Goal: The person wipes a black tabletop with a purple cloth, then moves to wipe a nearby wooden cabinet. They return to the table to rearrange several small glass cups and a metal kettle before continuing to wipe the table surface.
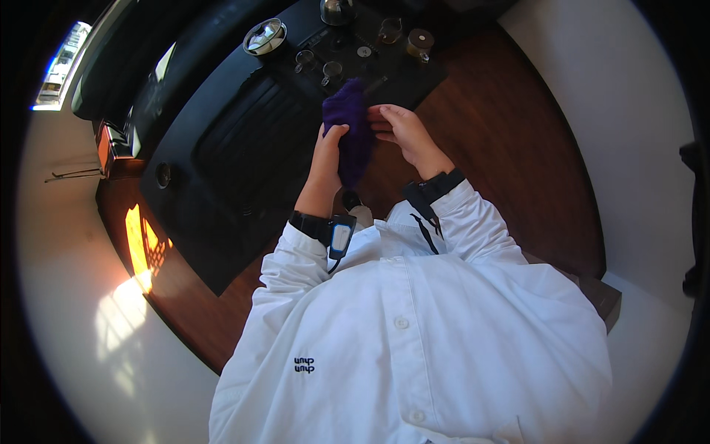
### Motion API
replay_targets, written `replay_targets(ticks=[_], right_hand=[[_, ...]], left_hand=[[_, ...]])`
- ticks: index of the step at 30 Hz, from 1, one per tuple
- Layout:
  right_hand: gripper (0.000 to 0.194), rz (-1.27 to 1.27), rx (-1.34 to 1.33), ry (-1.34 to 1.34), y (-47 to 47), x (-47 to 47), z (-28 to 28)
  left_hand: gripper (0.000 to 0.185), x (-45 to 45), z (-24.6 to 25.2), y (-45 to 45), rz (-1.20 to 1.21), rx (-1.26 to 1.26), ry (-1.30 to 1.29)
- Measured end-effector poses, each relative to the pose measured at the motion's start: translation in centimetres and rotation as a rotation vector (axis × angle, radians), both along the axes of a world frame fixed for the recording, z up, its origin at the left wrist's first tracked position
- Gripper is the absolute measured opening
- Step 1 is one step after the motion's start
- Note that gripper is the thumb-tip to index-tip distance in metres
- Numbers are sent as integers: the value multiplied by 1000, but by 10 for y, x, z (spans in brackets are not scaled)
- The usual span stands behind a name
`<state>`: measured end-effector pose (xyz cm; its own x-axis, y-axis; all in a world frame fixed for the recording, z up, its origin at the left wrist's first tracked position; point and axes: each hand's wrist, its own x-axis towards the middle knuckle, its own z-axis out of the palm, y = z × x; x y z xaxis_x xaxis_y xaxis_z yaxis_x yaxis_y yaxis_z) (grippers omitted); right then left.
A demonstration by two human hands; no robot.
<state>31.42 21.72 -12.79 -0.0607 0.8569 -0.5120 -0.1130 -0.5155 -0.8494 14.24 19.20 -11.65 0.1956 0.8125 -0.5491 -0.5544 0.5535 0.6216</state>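
My left hand (pixel 328 152) grips a dark purple cloth (pixel 355 130), its thumb lying across the front. The cloth hangs in folds in front of me, above the near edge of a black table (pixel 194 216). At the cloth's right side is my right hand (pixel 404 130), fingers spread and tips at the fabric's edge; whether they touch it is not clear. Beyond the cloth, two small clear glass cups, one on the left (pixel 305 60) and one on the right (pixel 332 72), stand on the table.
A glass pitcher (pixel 391 31) and a lidded glass teapot (pixel 420 44) stand at the back right. Farther left are a shiny kettle (pixel 337 11) and a round metal bowl (pixel 265 37). A small round dish (pixel 163 175) lies far left. White walls flank the brown wooden floor (pixel 499 139).
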Motion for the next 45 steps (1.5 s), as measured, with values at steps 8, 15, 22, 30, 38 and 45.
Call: replay_targets(ticks=[8,15,22,30,38,45], right_hand=[[55,-373,-173,9,68,68,-47],[71,-447,-330,-48,157,145,-127],[64,-441,-417,-58,231,180,-205],[22,-186,-526,-83,268,202,-236],[16,-39,-540,-198,272,198,-258],[18,-26,-427,-379,242,188,-256]], left_hand=[[47,1,-26,53,-2,-121,66],[49,40,-55,100,89,-190,91],[48,78,-77,155,188,-267,88],[49,97,-85,191,214,-335,128],[50,88,-100,190,223,-382,62],[45,64,-117,169,305,-376,26]])
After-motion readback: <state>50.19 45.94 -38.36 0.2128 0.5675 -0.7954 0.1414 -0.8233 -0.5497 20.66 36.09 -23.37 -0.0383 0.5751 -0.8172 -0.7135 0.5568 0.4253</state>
